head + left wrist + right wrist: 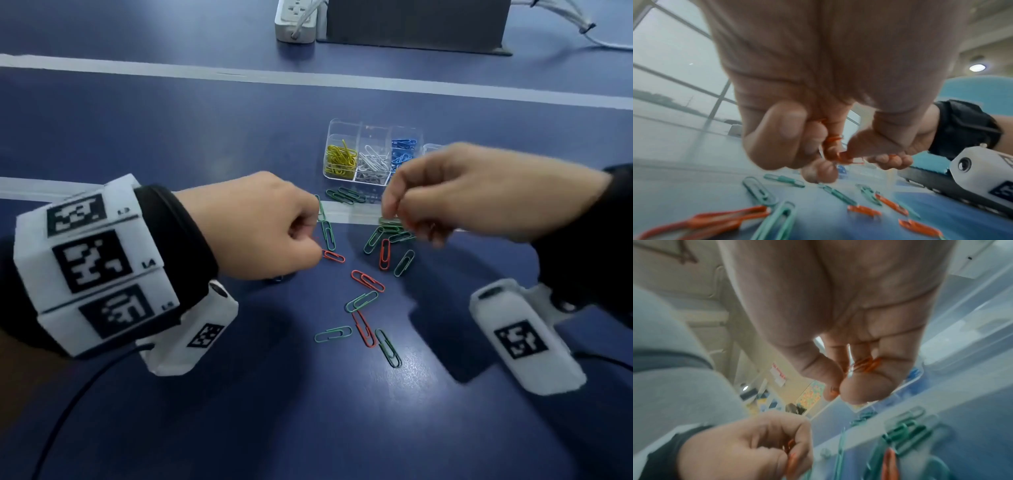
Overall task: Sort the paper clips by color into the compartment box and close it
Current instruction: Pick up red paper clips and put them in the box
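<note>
Just in front of the open box (342,128), green clips (361,301) and orange clips (368,281) lie scattered on the table (171,130). Over them, the left hand (260,226) and right hand (479,195) each curl around gathered orange clips. In the box sit yellow, white and blue clips.

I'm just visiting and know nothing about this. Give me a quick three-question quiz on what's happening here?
1. True or false: the compartment box already holds yellow clips.
2. Which colour does the left hand hold: A green, B orange, C blue?
3. Fill in: loose on the table lie orange clips and ____ clips.

Key: 1 true; 2 B; 3 green.
</note>
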Tool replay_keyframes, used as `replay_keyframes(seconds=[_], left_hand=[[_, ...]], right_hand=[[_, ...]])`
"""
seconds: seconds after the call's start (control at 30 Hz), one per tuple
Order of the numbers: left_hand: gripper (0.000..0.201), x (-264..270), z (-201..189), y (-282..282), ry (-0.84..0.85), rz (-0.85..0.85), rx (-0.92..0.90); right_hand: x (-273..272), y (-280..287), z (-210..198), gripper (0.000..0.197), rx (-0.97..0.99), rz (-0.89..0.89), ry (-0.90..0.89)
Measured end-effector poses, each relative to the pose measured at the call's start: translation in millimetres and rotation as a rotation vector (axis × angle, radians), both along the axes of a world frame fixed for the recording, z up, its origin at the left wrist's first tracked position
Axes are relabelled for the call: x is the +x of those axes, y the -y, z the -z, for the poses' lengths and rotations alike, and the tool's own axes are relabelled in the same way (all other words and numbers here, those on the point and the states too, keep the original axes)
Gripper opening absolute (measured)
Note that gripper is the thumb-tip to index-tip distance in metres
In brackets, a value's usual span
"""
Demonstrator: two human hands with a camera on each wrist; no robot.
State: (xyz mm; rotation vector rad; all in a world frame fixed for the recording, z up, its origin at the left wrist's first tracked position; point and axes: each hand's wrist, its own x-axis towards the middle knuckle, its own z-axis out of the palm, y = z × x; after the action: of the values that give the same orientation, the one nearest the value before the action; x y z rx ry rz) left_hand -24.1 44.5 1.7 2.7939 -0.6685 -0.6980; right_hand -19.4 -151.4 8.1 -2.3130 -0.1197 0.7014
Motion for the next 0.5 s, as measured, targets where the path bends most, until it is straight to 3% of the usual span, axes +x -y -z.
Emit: replay_keyframes(seconds=[0.1,0.2,0.27,0.4,0.5], left_hand=[[0.021,12.7,-4.6,7.8,0.053,-0.057,-0.093],[0.012,33.6,-10.9,20.3,0.121,-0.096,-0.178],[0.009,50.8,-17.1,30.8,0.182,-0.103,-0.2],[0.023,82.9,-24.5,50.8,0.253,-0.123,-0.23],[0.021,97.5,-23.7,62.9,0.228,-0.148,-0.195]], right_hand=[[24.2,2.9,-4.0,0.03,0.185,0.183,0.016],[48.2,0.8,-11.9,0.024,0.218,0.273,0.077],[62.6,-2.1,-15.1,0.02,0.203,0.325,0.103],[80.0,-12.2,-17.0,0.015,0.095,0.333,0.094],[88.4,-15.8,-17.8,0.026,0.001,0.325,0.076]])
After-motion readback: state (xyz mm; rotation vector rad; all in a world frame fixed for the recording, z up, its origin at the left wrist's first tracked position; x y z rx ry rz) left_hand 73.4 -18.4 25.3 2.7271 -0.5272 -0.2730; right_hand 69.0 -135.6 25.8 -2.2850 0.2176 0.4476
